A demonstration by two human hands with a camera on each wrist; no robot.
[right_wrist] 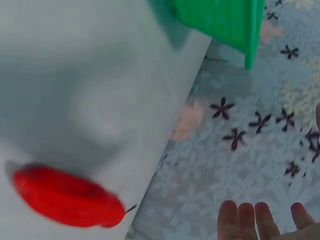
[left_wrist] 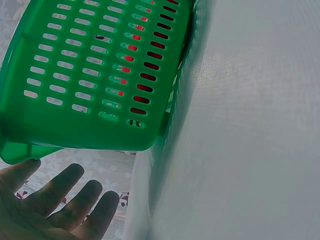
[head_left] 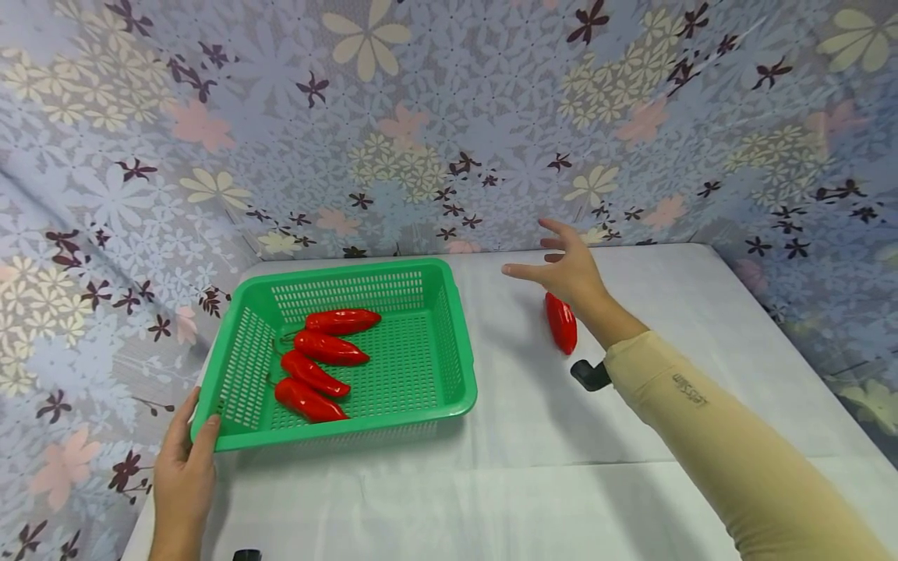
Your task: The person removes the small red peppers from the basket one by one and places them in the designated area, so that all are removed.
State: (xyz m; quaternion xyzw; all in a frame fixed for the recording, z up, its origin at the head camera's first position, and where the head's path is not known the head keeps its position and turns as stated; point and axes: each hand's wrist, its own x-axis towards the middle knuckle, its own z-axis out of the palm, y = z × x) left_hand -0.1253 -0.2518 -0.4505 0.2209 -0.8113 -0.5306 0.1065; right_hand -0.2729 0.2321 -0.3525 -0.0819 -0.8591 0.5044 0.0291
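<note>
A green plastic basket (head_left: 457, 351) stands on the left of the white-covered table, with several red peppers (head_left: 330, 348) lying in its left half. My left hand (head_left: 184, 467) pinches the rim at the near left corner, thumb over the top. In the left wrist view the other fingers (left_wrist: 60, 185) spread below the rim, and the thumb is hidden. To the right of the basket, one red pepper (head_left: 561, 326) lies alone on the table. My right hand (head_left: 571, 269) hovers above its far end, fingers spread and holding nothing. The right wrist view shows this pepper's green stem.
Floral-patterned cloth (head_left: 477, 117) rises behind the table and along both sides. A fold line crosses the white table cover (head_left: 505, 499) near the front. Black camera mounts (head_left: 591, 375) show at the wrists.
</note>
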